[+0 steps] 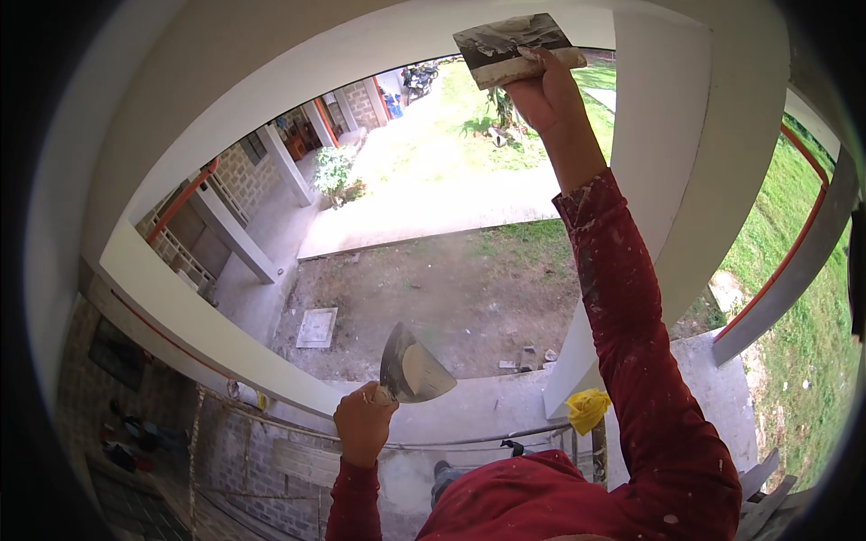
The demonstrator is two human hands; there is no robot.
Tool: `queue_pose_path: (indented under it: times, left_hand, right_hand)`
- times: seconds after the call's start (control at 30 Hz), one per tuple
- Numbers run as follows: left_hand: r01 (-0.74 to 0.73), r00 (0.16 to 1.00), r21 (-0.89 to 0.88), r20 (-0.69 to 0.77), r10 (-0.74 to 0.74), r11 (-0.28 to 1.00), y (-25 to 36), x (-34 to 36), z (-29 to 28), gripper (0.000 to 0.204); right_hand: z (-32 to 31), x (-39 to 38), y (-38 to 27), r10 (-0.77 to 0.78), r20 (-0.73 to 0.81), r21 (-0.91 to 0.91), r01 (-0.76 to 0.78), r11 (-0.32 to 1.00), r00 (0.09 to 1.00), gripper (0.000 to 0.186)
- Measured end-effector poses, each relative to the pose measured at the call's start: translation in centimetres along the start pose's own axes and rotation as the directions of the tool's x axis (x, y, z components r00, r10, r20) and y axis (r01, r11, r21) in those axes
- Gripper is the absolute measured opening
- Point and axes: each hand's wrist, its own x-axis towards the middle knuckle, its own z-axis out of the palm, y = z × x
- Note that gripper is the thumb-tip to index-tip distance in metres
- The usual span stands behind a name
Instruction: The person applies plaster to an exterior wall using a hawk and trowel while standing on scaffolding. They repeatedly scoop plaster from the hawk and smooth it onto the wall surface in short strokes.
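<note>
My right hand [541, 99] is raised to the white beam overhead, closed round the handle of a flat rectangular steel trowel [487, 41] smeared with pale plaster; whether the blade touches the beam I cannot tell. Lower and to the left, my left hand [365, 417] grips a wide putty knife [419, 374] with a beige patch of filler on its blade. Both my red sleeves are spattered with white.
A scaffold rail [478, 444] runs below me, with a yellow cloth [586, 410] on it and a bucket [244, 394] to the left. A white column [654, 135] rises at my right. Beyond lie a courtyard [424, 298], walkways, parked motorcycles and grass.
</note>
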Motion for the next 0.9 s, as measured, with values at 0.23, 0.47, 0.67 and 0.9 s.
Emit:
queue_pose_path:
  times: [0.23, 0.47, 0.67, 0.9]
  left_hand:
    - [0.214, 0.975, -0.086, 0.087, -0.206, 0.973, -5.3, -8.0, 3.3, 0.028]
    - [0.402, 0.912, -0.035, 0.101, -0.397, 0.915, -8.9, -14.1, 4.6, 0.038]
    - [0.398, 0.913, -0.007, 0.099, -0.395, 0.917, -9.8, -15.5, 5.0, 0.040]
    - [0.402, 0.912, -0.076, 0.118, -0.392, 0.913, -9.8, -15.1, 5.5, 0.037]
  right_hand:
    - [-0.2, 6.8, 2.6, -0.038, 0.004, 0.058, 0.037, 0.998, 0.999, 0.052]
    - [-5.7, 14.9, 4.0, 0.012, 0.174, 0.140, -0.037, 0.989, 0.985, 0.052]
    - [-4.8, 15.4, 4.2, 0.023, 0.134, 0.101, -0.037, 0.994, 0.991, 0.063]
    - [4.1, 3.1, 0.9, -0.062, 0.005, 0.032, 0.062, 0.998, 0.998, 0.050]
